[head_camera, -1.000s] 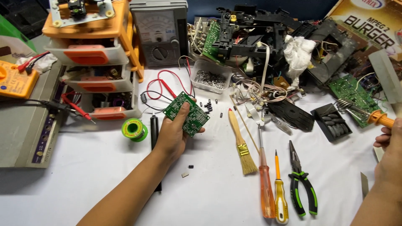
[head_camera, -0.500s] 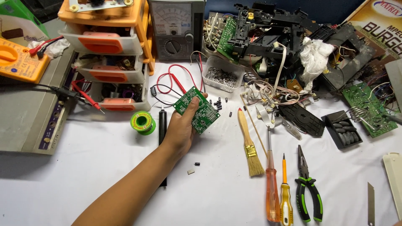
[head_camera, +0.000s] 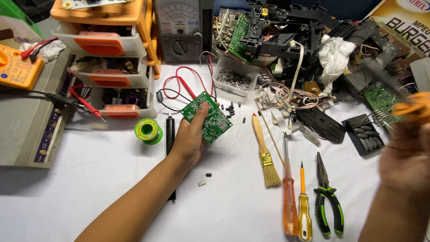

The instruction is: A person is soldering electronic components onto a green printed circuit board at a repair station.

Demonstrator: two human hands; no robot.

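Observation:
My left hand holds a small green circuit board above the white table, thumb on its face. My right hand is blurred at the right edge and grips an orange-handled soldering iron, whose dark shaft points up and to the left over the clutter. A green spool of solder wire lies left of the board, and a black pen-like tool lies under my left wrist.
A small paintbrush, two screwdrivers and green-handled pliers lie right of centre. An orange drawer unit, an analogue meter, a clear tub of small parts and dismantled electronics crowd the back.
My right hand went out of view half a second ago and has come back in at the right with the soldering iron. The left hand keeps the board steady.

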